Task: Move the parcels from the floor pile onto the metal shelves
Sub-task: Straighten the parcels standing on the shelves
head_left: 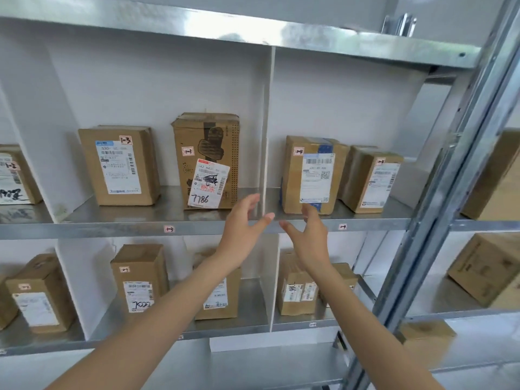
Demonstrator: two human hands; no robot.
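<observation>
Both my arms reach up toward the middle metal shelf [112, 229]. My left hand [243, 226] hovers with fingers spread just right of the tall brown parcel marked 7786 [206, 160]. My right hand [308, 233] is open too, its fingertips at the lower edge of the parcel with blue tape [312, 174] in the bay to the right. Neither hand holds anything. A white divider [267, 130] stands between the two bays, right above my hands. The floor pile is out of view.
More cardboard parcels stand on the same shelf: one at the left [119, 166] and one at the right [368, 182]. The lower shelf [239, 327] holds several labelled boxes. A slanted steel upright [439, 206] runs down the right, with larger boxes [486, 268] behind it.
</observation>
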